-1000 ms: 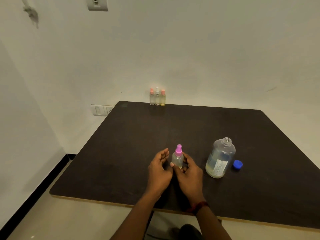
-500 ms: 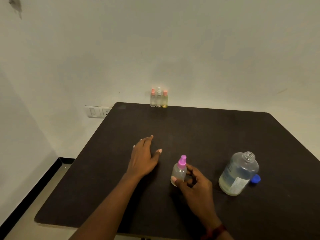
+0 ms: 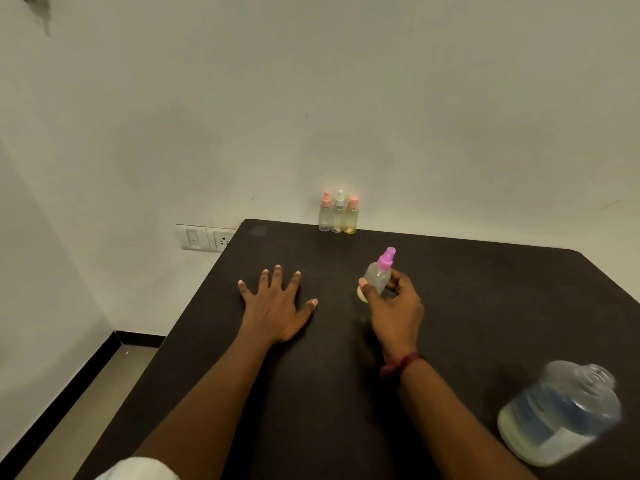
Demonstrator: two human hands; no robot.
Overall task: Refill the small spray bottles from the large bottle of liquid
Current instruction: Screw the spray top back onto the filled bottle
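- Your right hand (image 3: 394, 306) curls thumb and fingers round the pink-capped spray bottle (image 3: 377, 277), just right of frame centre.
- The bottle's long axis tilts, with the cap toward upper right, and its base seems lifted off the table (image 3: 485, 306).
- Your left hand (image 3: 277, 306) lies flat with fingers spread, left of centre, holding nothing.
- The row of three small bottles (image 3: 338, 216) stands up-frame and slightly left of the held one, likely its destination.
- The large bottle (image 3: 561, 414), uncapped and blurred, sits lower right, well apart.
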